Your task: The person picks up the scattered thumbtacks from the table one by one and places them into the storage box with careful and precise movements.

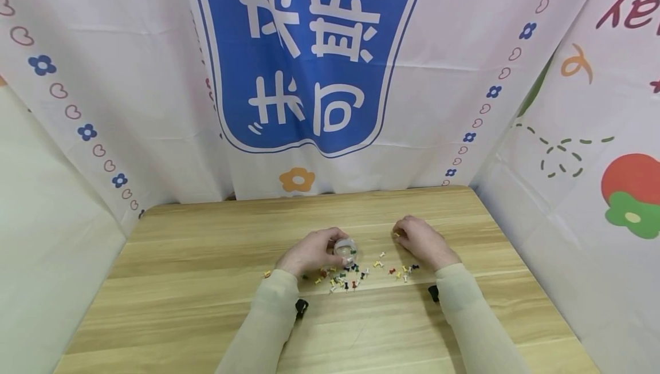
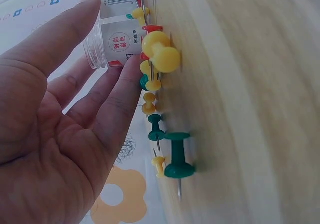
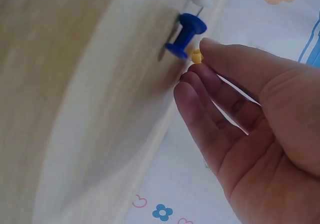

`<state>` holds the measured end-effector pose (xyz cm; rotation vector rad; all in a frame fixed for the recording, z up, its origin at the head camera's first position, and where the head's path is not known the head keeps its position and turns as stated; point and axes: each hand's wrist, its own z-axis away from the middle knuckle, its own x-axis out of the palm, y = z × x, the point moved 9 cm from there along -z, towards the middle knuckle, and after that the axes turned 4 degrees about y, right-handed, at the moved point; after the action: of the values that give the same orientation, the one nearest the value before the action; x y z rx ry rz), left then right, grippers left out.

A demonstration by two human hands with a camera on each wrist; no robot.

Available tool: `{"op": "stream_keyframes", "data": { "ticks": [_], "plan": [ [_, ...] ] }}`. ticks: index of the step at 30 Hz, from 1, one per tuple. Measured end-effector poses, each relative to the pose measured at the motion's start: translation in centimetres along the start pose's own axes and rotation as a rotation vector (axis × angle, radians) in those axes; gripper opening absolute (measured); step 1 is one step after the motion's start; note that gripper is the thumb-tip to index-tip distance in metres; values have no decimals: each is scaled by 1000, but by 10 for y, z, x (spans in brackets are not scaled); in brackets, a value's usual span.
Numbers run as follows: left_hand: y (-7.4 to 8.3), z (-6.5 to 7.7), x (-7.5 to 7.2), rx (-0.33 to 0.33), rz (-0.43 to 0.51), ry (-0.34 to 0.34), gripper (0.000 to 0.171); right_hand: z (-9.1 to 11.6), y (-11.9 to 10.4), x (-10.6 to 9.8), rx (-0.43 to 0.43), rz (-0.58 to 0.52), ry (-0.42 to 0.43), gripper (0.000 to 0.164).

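My left hand [image 1: 313, 249] grips a small clear plastic jar [image 1: 345, 252] with a printed label, thumb on one side and fingers on the other. In the head view a green push pin [image 1: 353, 252] shows within the jar's outline. At the right, my right hand [image 1: 421, 241] pinches a yellow push pin [image 3: 196, 57] between thumb and fingertips, close over the table. A blue push pin [image 3: 185, 35] lies near those fingertips in the right wrist view. Beside the left palm, the left wrist view shows a green push pin [image 2: 178, 155] and several yellow ones.
Loose push pins in several colours, among them a red one [image 1: 354, 285], lie scattered on the wooden table [image 1: 206, 305] in front of and between the hands. One orange-yellow pin [image 1: 267, 274] lies apart at left. Printed curtains [image 1: 154, 76] hang behind the table and along its sides.
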<state>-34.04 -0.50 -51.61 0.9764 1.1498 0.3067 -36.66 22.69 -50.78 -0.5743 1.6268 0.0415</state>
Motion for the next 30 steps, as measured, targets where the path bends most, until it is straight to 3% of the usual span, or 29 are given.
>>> {"op": "stream_keyframes", "data": {
  "ticks": [16, 30],
  "plan": [
    [-1, -1, 0, -2, -3, -2, 53, 1, 1, 2, 25, -25, -26, 10],
    [0, -1, -1, 6, -22, 4, 55, 3, -11, -8, 5, -10, -5, 11]
  ]
}}
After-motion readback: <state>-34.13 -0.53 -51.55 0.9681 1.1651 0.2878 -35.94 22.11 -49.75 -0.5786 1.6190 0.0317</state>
